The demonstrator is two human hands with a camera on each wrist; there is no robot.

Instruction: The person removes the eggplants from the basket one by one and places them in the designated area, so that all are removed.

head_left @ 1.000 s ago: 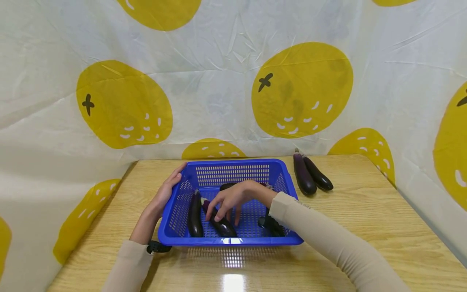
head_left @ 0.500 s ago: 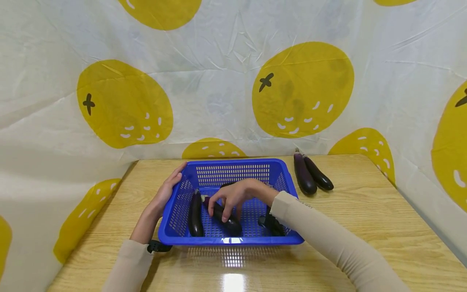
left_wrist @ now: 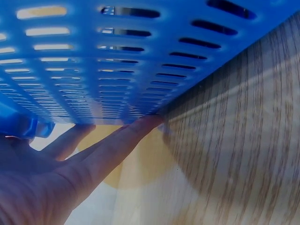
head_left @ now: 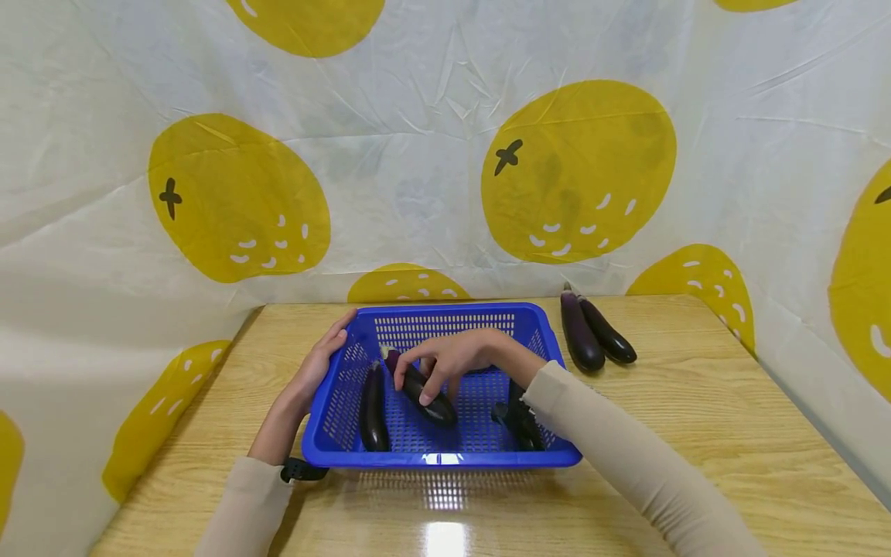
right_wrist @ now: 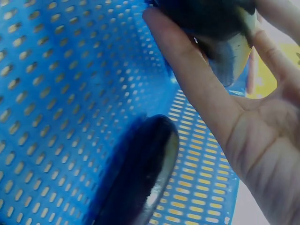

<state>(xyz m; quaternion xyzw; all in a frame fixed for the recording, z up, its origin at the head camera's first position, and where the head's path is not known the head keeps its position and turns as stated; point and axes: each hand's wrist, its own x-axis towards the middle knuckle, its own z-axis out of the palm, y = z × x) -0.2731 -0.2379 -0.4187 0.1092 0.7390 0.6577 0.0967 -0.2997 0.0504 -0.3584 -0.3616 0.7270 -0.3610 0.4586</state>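
A blue plastic basket (head_left: 445,459) with slotted walls stands on the table. Inside it my right hand (head_left: 455,362) holds a dark purple eggplant (head_left: 437,408) between thumb and fingers, tilted and raised off the basket floor. In the right wrist view that eggplant (right_wrist: 206,18) sits between the thumb and fingers. Against the basket's left side lies another eggplant (head_left: 373,410). A further eggplant (right_wrist: 140,173) lies along a wall in the right wrist view, mostly hidden by my hand in the head view. Straight fingers of my left hand (head_left: 316,367) rest along the basket's outer left wall.
Two eggplants, a left one (head_left: 581,333) and a right one (head_left: 608,331), lie side by side on the wooden table (head_left: 696,402), right of the basket. A dark eggplant (head_left: 530,435) is partly hidden under my right wrist. A fruit-printed sheet (head_left: 418,193) hangs behind.
My right hand has closed around the middle eggplant and raised it slightly, its stem end moving up toward the basket's back. The left hand and basket stay put.
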